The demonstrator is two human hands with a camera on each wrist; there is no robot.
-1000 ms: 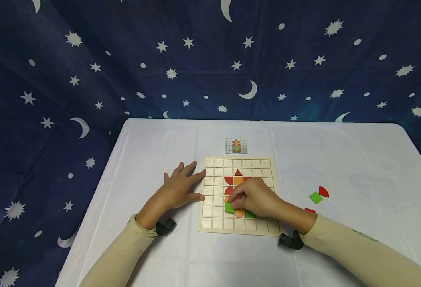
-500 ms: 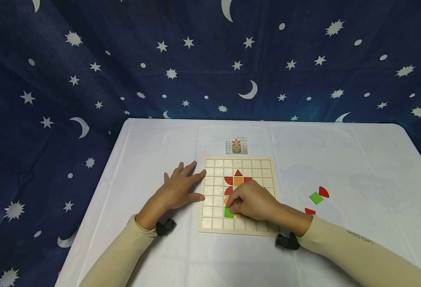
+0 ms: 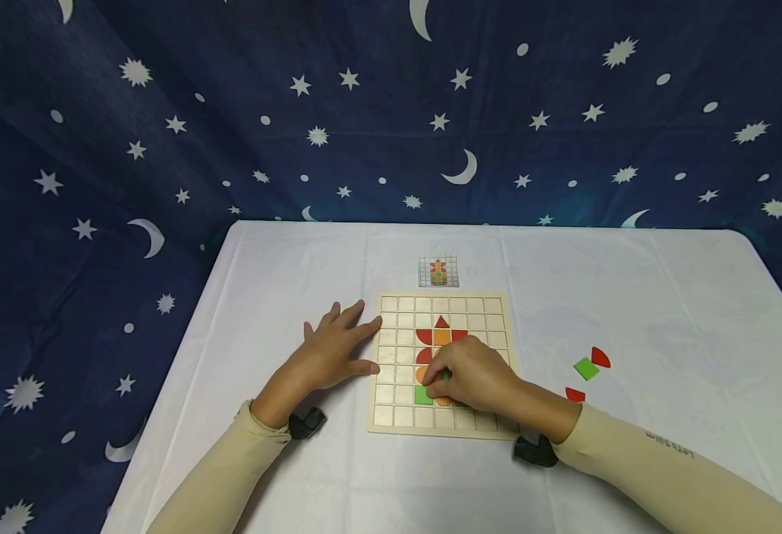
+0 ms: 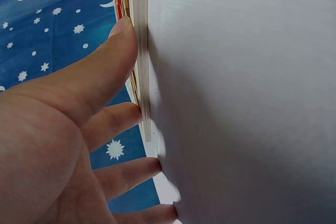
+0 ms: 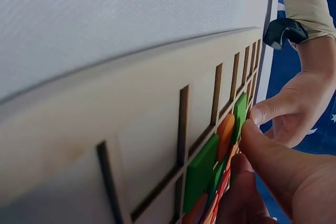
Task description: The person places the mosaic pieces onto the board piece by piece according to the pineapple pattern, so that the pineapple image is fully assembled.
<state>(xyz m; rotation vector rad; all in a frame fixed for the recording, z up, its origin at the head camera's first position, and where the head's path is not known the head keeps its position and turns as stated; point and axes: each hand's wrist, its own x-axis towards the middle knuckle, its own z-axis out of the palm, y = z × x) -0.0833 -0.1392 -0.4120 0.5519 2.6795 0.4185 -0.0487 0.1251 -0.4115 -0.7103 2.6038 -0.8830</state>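
A square wooden grid board lies on the table, with red, orange and green flat pieces set in its cells. My left hand lies spread at the board's left side, its thumb and index fingertip touching the edge; the left wrist view shows the thumb against the rim. Over the lower middle of the grid, my right hand has its fingers curled, thumb and fingertips pinching a green square piece. That square sits beside an orange round piece in the right wrist view. The hand hides part of the pattern.
A small pattern card lies behind the board. To the right on the white table are a loose green square, a red quarter-circle piece and another red piece partly behind the right forearm. A starry curtain hangs behind.
The green square has gone from tilted to lying flatter in its cell, a little lower. My right hand shifted slightly with it. The left hand stays where it was.
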